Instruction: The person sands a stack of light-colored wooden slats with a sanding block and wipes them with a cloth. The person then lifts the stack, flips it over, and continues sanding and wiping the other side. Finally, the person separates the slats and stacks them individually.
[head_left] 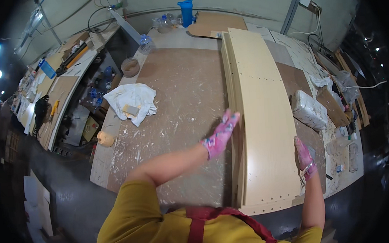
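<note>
A wide brown counter [184, 91], scuffed and streaked with white, carries a stack of long pale boards [265, 126] down its right half. On its left edge lies a crumpled white cloth [132, 102], with a wrapped whitish block [309, 110] at right and a blue jug [186, 12] at the far end.

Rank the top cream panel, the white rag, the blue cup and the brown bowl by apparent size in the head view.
1. top cream panel
2. white rag
3. blue cup and brown bowl: look alike, and the cup stands farther away, so unranked.

Pale cream panels [264, 118], pink-patterned gloves [220, 135] — white rag [132, 100], blue jug [186, 12]
</note>
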Tool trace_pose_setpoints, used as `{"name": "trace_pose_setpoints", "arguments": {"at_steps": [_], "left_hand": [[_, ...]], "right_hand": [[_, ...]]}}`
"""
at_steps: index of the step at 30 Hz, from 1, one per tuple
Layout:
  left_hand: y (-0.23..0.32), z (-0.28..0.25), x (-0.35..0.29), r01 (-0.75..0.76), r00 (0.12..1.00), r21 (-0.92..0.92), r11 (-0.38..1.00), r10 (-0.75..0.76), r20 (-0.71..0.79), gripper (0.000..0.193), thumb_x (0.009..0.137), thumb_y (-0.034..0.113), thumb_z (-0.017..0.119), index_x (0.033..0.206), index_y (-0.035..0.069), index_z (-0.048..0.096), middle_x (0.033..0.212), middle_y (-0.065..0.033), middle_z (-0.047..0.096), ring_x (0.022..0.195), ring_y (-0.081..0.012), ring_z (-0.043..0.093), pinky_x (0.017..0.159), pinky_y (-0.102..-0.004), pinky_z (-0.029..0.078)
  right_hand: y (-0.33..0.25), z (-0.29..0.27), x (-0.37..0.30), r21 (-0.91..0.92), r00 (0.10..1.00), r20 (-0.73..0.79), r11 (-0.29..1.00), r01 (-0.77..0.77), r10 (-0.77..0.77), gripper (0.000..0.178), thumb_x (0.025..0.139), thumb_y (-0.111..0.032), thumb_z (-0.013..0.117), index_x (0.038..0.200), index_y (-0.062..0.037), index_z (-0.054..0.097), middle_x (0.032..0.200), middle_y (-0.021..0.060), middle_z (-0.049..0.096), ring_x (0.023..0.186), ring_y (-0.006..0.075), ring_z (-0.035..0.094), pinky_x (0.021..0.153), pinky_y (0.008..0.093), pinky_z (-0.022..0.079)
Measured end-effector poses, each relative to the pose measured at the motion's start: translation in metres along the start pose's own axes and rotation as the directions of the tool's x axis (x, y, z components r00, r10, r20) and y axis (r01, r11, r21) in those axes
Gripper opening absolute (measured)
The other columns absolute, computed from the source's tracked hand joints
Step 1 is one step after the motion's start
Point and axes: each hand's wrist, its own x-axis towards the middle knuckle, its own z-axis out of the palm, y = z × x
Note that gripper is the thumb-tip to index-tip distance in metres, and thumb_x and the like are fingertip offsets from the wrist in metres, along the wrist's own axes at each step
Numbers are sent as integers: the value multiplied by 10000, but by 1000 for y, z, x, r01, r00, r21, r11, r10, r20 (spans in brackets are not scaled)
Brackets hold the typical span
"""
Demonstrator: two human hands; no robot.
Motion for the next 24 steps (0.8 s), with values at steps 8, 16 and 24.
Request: {"name": "trace_pose_setpoints", "arguments": {"at_steps": [8,16,24], "left_hand": [[5,-112,260,-76,993,-70,995,69,-99,622,974,366,602,1487,126,346,1331,-66,549,1213,-220,513,1094,-447,378],[58,-93,361,-230,866,419,879,381,-323,572,963,411,490,1314,-40,506,1245,-319,587,1153,-466,568,1008,-479,444],[96,-104,389,-143,841,612,778,421,-339,515,941,430,535,1162,-26,628,1204,-316,598,1121,-450,590,999,-469,462]], "right_hand": [[-44,20,-41,-473,968,-200,880,40,-152,556,1038,-407,415,1236,87,574,1197,217,643,1122,290,601,989,355,430],[-44,27,-51,-634,927,-240,770,76,-289,447,1042,-315,384,1097,81,586,982,239,650,908,354,627,818,383,473],[-63,27,-48,-501,985,-137,865,19,-101,445,1036,-320,423,1206,57,587,1068,237,654,1014,357,628,893,374,477]]}}
